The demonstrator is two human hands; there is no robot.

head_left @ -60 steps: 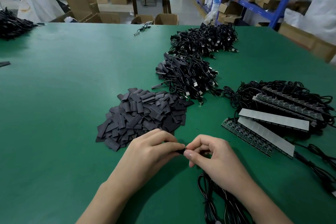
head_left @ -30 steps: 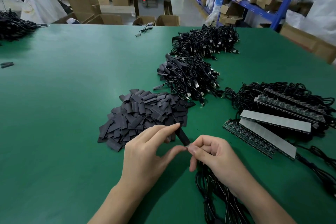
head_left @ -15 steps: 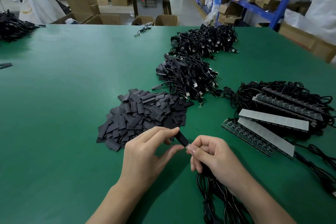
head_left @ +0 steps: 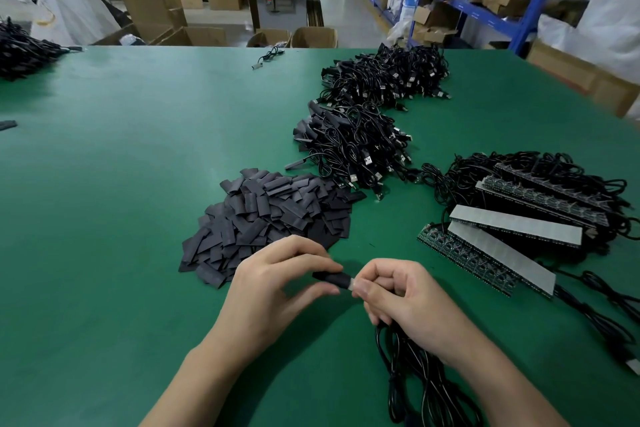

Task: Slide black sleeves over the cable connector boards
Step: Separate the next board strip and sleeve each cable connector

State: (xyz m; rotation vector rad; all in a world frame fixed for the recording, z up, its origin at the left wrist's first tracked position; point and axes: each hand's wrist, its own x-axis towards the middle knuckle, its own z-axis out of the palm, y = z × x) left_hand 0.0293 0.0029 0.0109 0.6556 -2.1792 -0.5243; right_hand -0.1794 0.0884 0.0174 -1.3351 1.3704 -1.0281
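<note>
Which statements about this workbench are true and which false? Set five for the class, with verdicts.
1. The left hand pinches a black sleeve. True.
2. The right hand lies flat and empty. False: its curled fingers hold black cables.
3. The pile of loose sleeves lies beyond the left hand. True.
4. The table is blue. False: it is green.
5. The black cables trail from under the right hand toward the near edge. True.
</note>
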